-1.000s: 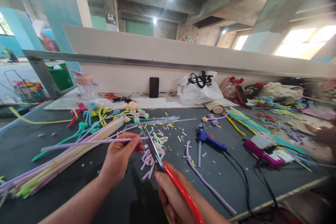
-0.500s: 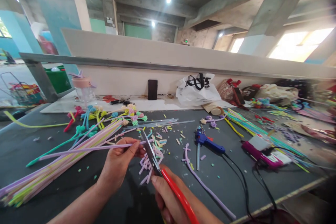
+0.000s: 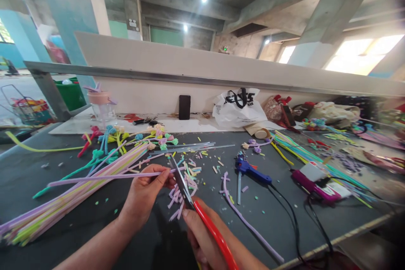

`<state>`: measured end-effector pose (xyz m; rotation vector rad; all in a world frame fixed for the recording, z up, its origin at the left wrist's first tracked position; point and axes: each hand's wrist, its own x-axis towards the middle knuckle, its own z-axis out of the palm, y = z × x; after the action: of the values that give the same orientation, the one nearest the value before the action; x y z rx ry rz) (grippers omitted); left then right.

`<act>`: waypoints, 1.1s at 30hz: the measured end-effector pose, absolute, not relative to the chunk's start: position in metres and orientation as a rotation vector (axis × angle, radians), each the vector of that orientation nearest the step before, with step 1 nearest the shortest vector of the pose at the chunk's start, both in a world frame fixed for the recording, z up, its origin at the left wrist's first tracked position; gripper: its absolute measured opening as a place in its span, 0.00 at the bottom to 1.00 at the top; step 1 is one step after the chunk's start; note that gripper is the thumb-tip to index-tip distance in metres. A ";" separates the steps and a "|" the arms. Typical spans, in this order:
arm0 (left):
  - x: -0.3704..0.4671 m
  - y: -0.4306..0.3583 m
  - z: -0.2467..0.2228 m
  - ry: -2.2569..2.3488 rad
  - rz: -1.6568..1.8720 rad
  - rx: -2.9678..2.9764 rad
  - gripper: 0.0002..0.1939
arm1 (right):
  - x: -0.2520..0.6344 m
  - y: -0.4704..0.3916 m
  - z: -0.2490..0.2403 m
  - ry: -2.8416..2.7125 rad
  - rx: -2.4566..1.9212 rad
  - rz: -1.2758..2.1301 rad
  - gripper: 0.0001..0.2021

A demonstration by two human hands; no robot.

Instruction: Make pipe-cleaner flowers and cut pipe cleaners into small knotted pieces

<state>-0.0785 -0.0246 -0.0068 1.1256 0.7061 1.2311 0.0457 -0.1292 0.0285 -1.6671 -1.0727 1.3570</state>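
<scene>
My left hand (image 3: pixel 148 194) pinches a lilac pipe cleaner (image 3: pixel 107 178) close to its right end; the rest of it stretches off to the left. In my right hand (image 3: pixel 209 232) is a pair of red-handled scissors (image 3: pixel 185 185), its blades lying across the tip of that pipe cleaner, just right of my left fingertips. Beneath the blades lies a heap of short cut pieces (image 3: pixel 175 198), mostly lilac. A thick bundle of pastel pipe cleaners (image 3: pixel 79 194) rests on the dark table at left. My right fingers are partly hidden by the handles.
A blue glue gun (image 3: pixel 253 172) with a black cord lies to the right, beside a long lilac stem (image 3: pixel 242 217). Farther right is a magenta device (image 3: pixel 319 187). Finished pipe-cleaner flowers (image 3: pixel 161 137), a phone (image 3: pixel 184 107), a jar (image 3: pixel 101 107) and a white bag (image 3: pixel 238 107) stand toward the back.
Both hands, the pipe cleaner and the scissors stay in nearly the same place. The view has shifted very slightly.
</scene>
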 end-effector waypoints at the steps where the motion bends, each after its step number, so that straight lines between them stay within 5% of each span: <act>1: -0.078 -0.024 -0.007 0.704 1.236 1.126 0.07 | 0.045 -0.129 0.029 -1.070 -1.667 1.336 0.12; 18: -0.077 -0.020 -0.006 0.722 1.295 1.078 0.07 | 0.048 -0.134 0.029 -1.019 -1.678 1.576 0.14; 33: -0.080 -0.023 -0.004 0.709 1.258 1.041 0.08 | 0.046 -0.132 0.027 -1.113 -1.715 1.447 0.13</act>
<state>-0.0801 -0.0229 -0.0040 1.0411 0.7086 1.2577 0.0458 -0.1323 0.0269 -1.7150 -1.1125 1.4469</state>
